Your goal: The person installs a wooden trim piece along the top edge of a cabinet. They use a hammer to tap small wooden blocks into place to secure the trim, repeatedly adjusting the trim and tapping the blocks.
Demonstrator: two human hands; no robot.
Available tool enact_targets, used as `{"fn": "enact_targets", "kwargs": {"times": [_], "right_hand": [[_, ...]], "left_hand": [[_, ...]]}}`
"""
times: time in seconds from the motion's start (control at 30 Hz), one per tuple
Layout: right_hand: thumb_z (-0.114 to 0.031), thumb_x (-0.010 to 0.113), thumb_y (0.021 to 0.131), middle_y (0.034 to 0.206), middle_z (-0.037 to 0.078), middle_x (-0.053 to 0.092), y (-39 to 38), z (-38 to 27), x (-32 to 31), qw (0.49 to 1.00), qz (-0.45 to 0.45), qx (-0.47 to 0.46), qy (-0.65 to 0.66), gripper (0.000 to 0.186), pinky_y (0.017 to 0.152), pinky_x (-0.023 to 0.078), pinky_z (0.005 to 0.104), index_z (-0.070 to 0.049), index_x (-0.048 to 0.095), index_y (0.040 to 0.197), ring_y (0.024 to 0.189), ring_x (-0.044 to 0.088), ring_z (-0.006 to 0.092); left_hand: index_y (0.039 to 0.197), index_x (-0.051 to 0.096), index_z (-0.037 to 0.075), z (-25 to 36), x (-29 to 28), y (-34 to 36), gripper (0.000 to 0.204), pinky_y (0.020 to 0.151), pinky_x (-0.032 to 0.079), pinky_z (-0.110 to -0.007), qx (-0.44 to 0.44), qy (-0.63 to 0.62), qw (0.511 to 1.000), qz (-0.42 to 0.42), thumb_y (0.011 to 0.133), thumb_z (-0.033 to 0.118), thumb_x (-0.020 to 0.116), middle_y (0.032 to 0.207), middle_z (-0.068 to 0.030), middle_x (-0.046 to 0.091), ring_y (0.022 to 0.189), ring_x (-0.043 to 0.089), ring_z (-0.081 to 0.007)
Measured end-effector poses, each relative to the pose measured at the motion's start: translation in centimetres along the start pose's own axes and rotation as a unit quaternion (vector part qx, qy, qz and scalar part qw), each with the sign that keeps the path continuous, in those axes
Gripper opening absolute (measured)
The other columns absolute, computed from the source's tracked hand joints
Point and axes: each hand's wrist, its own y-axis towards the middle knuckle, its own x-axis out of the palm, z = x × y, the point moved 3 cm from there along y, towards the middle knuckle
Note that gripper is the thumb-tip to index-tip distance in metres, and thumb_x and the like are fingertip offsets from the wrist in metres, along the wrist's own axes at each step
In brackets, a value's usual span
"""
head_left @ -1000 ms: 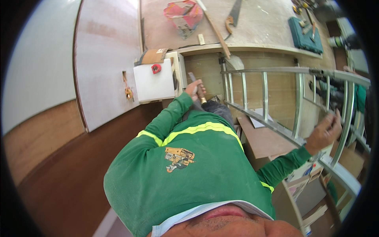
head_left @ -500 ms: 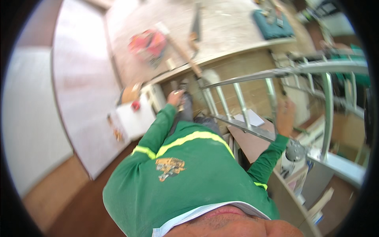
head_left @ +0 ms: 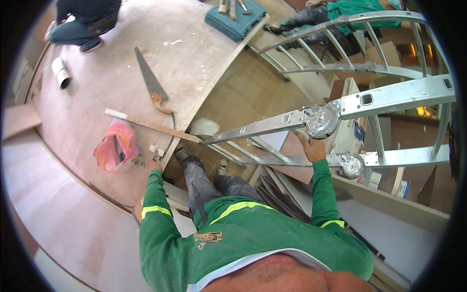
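My right hand [head_left: 314, 147] is closed on the aluminium folding ladder [head_left: 272, 125], between its two rails beside the round hinges. The ladder's rails run from in front of my feet toward the far right. My left hand [head_left: 154, 165] is at the edge of the pale raised platform [head_left: 189, 73], its fingers mostly closed and partly hidden. From it sticks out a small tool [head_left: 156, 152] with a pale and grey end, too small to name surely. Just left of that hand lies a pink plastic bag [head_left: 118, 148] with things inside. A wooden strip [head_left: 155, 127] lies beyond it.
A handsaw [head_left: 152, 80] lies on the platform, with a teal tool case [head_left: 236, 18] farther back. A white pipe piece [head_left: 61, 73] stands at left. One person [head_left: 90, 24] crouches at far left; another in green [head_left: 352, 14] is beyond the ladder. Dark panels [head_left: 279, 197] lean near my legs.
My view has swung toward the right, and the blur has gone. My left hand has moved from by my legs to the platform edge. My right hand stays at the ladder.
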Motion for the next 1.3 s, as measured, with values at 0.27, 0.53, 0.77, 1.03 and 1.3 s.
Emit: {"fn": "enact_targets", "kwargs": {"times": [0.27,0.53,0.77,1.03,1.3], "right_hand": [[-0.076,0.056,0.100,0.150,0.027,0.062,-0.3,2.0,1.5,0.994,-0.003,0.088,-0.057,0.090,0.125,0.034,0.0497,-0.001,0.062,0.149,0.145,0.051,0.0441],[-0.069,0.067,0.097,0.151,0.023,0.062,-0.4,3.7,2.1,0.994,-0.005,0.107,-0.016,0.081,0.124,0.035,0.0512,-0.004,0.065,0.146,0.144,0.052,0.0416],[-0.057,0.079,0.089,0.127,0.023,0.074,0.7,4.8,2.1,0.990,0.108,-0.030,-0.089,0.068,0.102,0.054,0.0536,-0.004,0.071,0.131,0.117,0.068,0.0460],[-0.053,0.070,0.097,0.099,0.015,0.070,-0.4,0.3,0.7,0.992,0.082,0.000,-0.099,0.047,0.087,0.044,0.0548,-0.008,0.070,0.112,0.102,0.066,0.0388],[-0.060,0.062,0.103,0.108,0.017,0.069,-1.8,-0.6,1.6,0.987,0.118,0.068,-0.086,0.056,0.100,0.042,0.0582,-0.006,0.063,0.118,0.109,0.063,0.0413]], "left_hand": [[0.137,0.060,-0.010,-4.1,2.4,7.0,0.057,0.123,0.041,-0.049,-0.030,0.056,0.998,-0.023,0.087,0.011,0.074,0.146,-0.0349,0.057,0.140,0.052,-0.0492],[0.138,0.064,-0.005,-6.5,2.8,7.7,0.051,0.119,0.046,-0.048,-0.170,-0.032,0.977,-0.125,0.090,0.010,0.071,0.147,-0.0334,0.059,0.141,0.056,-0.0452],[0.140,0.067,-0.002,-3.1,0.7,1.5,0.055,0.115,0.049,-0.047,0.065,0.006,0.994,-0.089,0.096,0.031,0.076,0.143,-0.0273,0.066,0.137,0.061,-0.0413],[0.147,0.060,0.003,-5.3,-2.3,-6.6,0.055,0.069,0.059,-0.045,-0.030,-0.162,0.954,-0.250,0.101,0.030,0.071,0.106,-0.0142,0.074,0.091,0.071,-0.0239],[0.153,0.061,0.018,-8.2,-6.2,-6.3,0.050,0.086,0.059,-0.048,-0.091,-0.202,0.910,-0.351,0.108,0.042,0.062,0.119,-0.0065,0.070,0.100,0.068,-0.0244]]}}
